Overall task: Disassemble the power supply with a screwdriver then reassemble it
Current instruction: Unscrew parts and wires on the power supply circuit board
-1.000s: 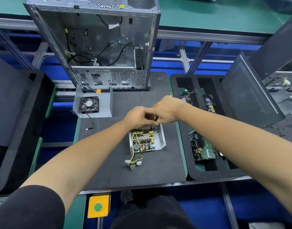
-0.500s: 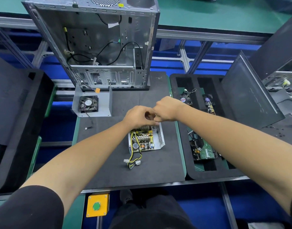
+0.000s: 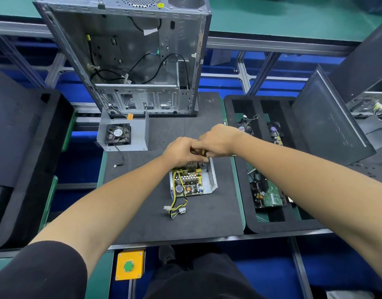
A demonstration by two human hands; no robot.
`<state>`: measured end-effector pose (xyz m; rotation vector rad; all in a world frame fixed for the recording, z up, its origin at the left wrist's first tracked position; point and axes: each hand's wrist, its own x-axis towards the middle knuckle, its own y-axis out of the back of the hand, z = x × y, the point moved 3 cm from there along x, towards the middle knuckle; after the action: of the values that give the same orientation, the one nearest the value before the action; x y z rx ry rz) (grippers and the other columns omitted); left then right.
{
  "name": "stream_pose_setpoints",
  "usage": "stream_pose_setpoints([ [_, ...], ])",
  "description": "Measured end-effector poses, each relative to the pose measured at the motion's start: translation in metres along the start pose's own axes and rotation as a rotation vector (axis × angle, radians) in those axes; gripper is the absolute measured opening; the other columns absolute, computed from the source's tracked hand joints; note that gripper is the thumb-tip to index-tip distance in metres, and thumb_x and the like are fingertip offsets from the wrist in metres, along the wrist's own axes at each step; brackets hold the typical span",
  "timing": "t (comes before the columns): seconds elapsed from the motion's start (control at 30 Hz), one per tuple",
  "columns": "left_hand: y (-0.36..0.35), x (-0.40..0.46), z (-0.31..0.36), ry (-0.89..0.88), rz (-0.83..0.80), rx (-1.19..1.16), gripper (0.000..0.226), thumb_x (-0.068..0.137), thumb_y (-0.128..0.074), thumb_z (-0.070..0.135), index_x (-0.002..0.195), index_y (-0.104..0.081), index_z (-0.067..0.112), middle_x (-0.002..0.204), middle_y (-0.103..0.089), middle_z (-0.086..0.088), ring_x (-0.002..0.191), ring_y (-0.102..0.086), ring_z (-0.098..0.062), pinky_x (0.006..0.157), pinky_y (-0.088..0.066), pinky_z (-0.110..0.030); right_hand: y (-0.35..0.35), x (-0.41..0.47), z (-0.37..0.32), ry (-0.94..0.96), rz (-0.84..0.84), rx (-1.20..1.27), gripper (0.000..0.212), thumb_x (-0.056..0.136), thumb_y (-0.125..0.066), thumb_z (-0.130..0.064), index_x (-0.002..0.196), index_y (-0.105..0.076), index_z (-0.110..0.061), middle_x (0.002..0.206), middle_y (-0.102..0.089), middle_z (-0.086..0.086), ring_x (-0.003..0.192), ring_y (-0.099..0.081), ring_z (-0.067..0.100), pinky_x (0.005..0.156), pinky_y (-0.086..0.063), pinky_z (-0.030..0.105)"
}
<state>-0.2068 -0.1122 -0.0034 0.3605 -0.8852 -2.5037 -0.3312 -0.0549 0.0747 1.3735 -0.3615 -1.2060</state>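
Yellow-and-black wires (image 3: 176, 207), black mat (image 3: 142, 216), yellow box (image 3: 129, 265) with green button (image 3: 128, 266).

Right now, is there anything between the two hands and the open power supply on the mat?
Nothing visible: the left hand and right hand meet directly over the far edge of the power supply.

— What do we have at the far edge of the dark mat (image 3: 155, 221)?

— We see an open grey computer case (image 3: 134, 57) standing upright, black cables looping inside it.

— And to our right?

— We find a black foam tray (image 3: 269, 225) just beside the mat, with a green circuit board (image 3: 272, 196) in one slot and small parts in the far slots. A dark panel (image 3: 323, 121) leans over its far right side.

— Near us?

— A yellow box with a green button (image 3: 129, 266), below the table edge. Black foam (image 3: 23, 147) lies at our left.
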Motion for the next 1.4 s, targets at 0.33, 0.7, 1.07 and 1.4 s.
stream_pose_setpoints([
  [0.33,-0.002,0.001,-0.001,0.091,0.091,0.064,0.035,0.047,-0.074,0.086,0.071,-0.055,0.068,0.072,-0.057,0.047,0.07,-0.056,0.017,0.054,-0.038,-0.023,0.0,0.014,-0.004,-0.097,-0.016,-0.007,0.029,0.098,-0.051,-0.044,0.108,-0.06,-0.019,0.089,-0.067,0.008,0.063,-0.047,0.028,0.056,-0.036,0.034],
  [0.7,0.0,0.003,-0.005,0.102,-0.026,-0.034,0.034,0.061,-0.088,0.061,0.086,-0.067,0.049,0.082,-0.071,0.024,0.087,-0.067,-0.004,0.076,-0.055,-0.038,0.005,0.007,-0.003,0.052,0.027,-0.018,0.019,0.096,-0.047,-0.038,0.11,-0.048,-0.026,0.09,-0.067,0.001,0.06,-0.047,0.028,0.052,-0.029,0.031],
  [1.07,-0.002,0.002,0.002,0.081,0.065,0.031,0.035,0.051,-0.078,0.08,0.075,-0.063,0.06,0.076,-0.066,0.034,0.077,-0.059,0.016,0.058,-0.039,-0.024,-0.011,0.008,0.002,-0.103,-0.015,0.09,0.029,0.099,-0.048,-0.04,0.116,-0.056,-0.019,0.064,-0.032,-0.004,0.055,-0.038,0.023,0.053,-0.027,0.032],
  [1.4,-0.002,0.009,-0.006,0.024,-0.091,-0.084,0.037,0.07,-0.088,0.052,0.096,-0.077,0.028,0.079,-0.07,0.0,0.076,-0.059,-0.019,0.073,-0.049,-0.039,-0.001,0.001,-0.001,0.029,0.044,0.06,0.02,0.093,-0.047,-0.037,0.111,-0.041,-0.031,0.093,-0.07,0.0,0.064,-0.055,0.031,0.051,-0.027,0.03],
])
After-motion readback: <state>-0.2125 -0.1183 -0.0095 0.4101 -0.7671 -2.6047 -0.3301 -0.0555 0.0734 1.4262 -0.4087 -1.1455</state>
